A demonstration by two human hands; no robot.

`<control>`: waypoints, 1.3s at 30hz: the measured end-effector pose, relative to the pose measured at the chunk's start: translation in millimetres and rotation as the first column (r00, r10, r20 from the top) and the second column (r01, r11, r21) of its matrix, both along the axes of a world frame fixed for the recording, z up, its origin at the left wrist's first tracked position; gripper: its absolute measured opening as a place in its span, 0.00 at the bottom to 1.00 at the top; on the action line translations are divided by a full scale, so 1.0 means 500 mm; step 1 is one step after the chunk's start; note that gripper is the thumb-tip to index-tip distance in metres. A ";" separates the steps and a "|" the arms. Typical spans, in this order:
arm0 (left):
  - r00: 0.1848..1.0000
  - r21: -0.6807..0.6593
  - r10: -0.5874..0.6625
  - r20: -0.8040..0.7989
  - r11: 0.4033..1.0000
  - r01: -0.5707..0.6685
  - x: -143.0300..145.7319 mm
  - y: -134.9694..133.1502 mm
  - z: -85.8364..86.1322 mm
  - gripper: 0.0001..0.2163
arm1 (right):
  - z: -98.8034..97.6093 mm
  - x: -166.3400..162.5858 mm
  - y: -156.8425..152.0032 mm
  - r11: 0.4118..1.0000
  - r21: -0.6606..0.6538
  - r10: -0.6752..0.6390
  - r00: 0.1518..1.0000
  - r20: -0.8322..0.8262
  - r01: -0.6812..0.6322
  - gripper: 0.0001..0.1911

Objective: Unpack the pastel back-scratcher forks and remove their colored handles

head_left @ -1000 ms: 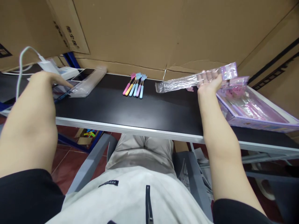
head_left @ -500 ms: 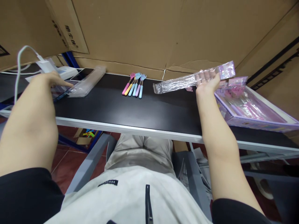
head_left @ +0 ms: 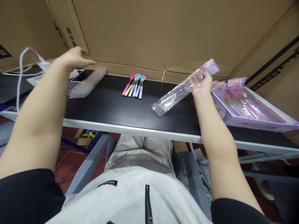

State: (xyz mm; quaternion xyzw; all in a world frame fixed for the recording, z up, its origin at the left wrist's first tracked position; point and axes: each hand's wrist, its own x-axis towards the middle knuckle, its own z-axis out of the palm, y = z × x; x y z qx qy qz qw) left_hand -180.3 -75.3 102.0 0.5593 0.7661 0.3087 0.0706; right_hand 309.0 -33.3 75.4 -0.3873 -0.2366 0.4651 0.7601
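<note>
My right hand [head_left: 202,83] grips a long clear plastic sleeve [head_left: 174,98] near its purple printed top; the sleeve slants down to the left over the black table and looks flat. My left hand [head_left: 77,58] is raised at the far left with thumb and fingers apart, nothing in it, slightly blurred. Below it lies a stack of clear plastic sleeves [head_left: 90,84]. Several small claw-headed back scratchers [head_left: 134,88] with pink, yellow, blue and purple handles lie side by side mid-table.
On the right stands a purple display box [head_left: 259,124] holding bagged pink and purple scratchers. A phone [head_left: 82,75], a white charger [head_left: 44,66] and its cable lie at the left. Cardboard walls [head_left: 144,34] close off the back; a metal rail [head_left: 130,128] edges the table's front.
My left hand has lifted up and right, away from the things at the table's left. My right hand has tilted the sleeve, its lower end swinging toward me.
</note>
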 end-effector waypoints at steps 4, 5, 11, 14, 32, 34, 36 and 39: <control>0.923 0.248 -0.254 0.289 0.951 0.184 0.221 -0.013 0.032 0.23 | -0.035 -0.021 0.020 0.993 -0.021 0.118 0.959 0.257 -0.117 0.09; 0.883 0.298 -0.317 0.347 0.930 0.216 0.271 -0.014 0.032 0.19 | -0.045 -0.030 0.023 0.989 -0.019 0.146 0.940 0.307 -0.147 0.12; 0.703 0.239 -0.507 0.499 0.860 0.450 0.482 0.005 -0.022 0.04 | -0.084 -0.100 -0.007 0.960 -0.099 0.279 0.883 0.376 -0.261 0.25; 0.631 0.184 -0.534 0.563 0.825 0.534 0.525 0.016 -0.067 0.10 | -0.093 -0.121 -0.028 0.942 -0.114 0.334 0.856 0.396 -0.315 0.28; 0.541 0.314 -0.600 0.590 0.788 0.530 0.510 0.027 -0.137 0.08 | -0.098 -0.114 -0.034 0.916 -0.124 0.389 0.768 0.509 -0.382 0.09; 0.556 0.310 -0.620 0.554 0.773 0.553 0.511 0.026 -0.136 0.08 | -0.094 -0.111 -0.034 0.921 -0.127 0.379 0.769 0.515 -0.368 0.06; 0.573 0.302 -0.630 0.525 0.767 0.566 0.511 0.025 -0.137 0.09 | -0.092 -0.109 -0.035 0.926 -0.131 0.368 0.763 0.532 -0.355 0.03; 0.601 0.289 -0.629 0.492 0.770 0.569 0.509 0.026 -0.138 0.10 | -0.092 -0.107 -0.030 0.930 -0.125 0.349 0.733 0.584 -0.344 0.08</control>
